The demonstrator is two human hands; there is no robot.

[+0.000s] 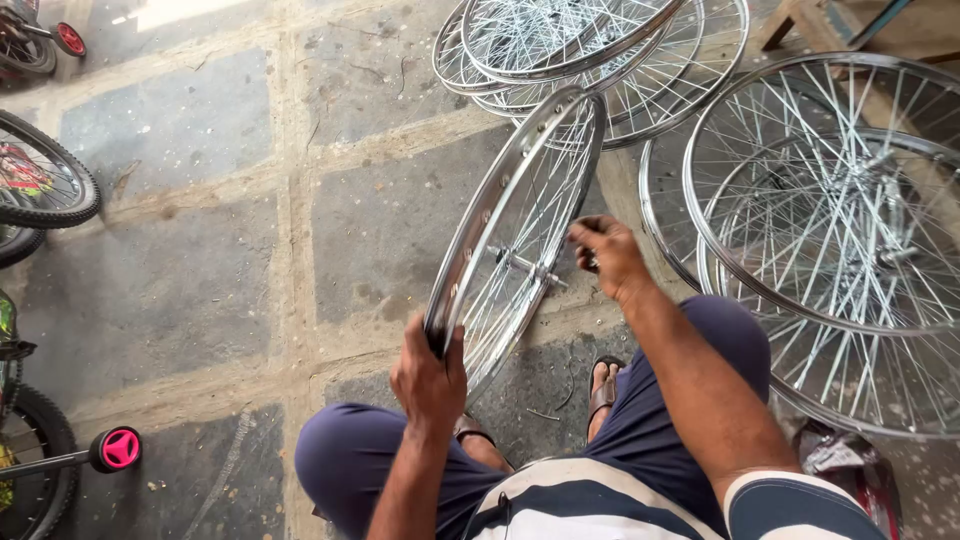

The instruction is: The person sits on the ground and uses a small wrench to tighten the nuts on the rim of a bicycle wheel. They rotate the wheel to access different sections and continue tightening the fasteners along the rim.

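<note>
A shiny spoked bicycle wheel rim (520, 190) stands upright on its edge on the stone floor in front of me. My left hand (428, 378) grips the near part of the rim. My right hand (607, 256) is closed on a small dark tool among the spokes, just right of the hub axle (530, 268). My knees in dark blue trousers and my sandalled feet are below the wheel.
Several more spoked rims are stacked at the top (590, 50) and at the right (830, 230). Tyred bicycle wheels (45, 185) and a pink training wheel (120, 448) line the left edge. A dark plastic bag (850, 465) lies by my right hip.
</note>
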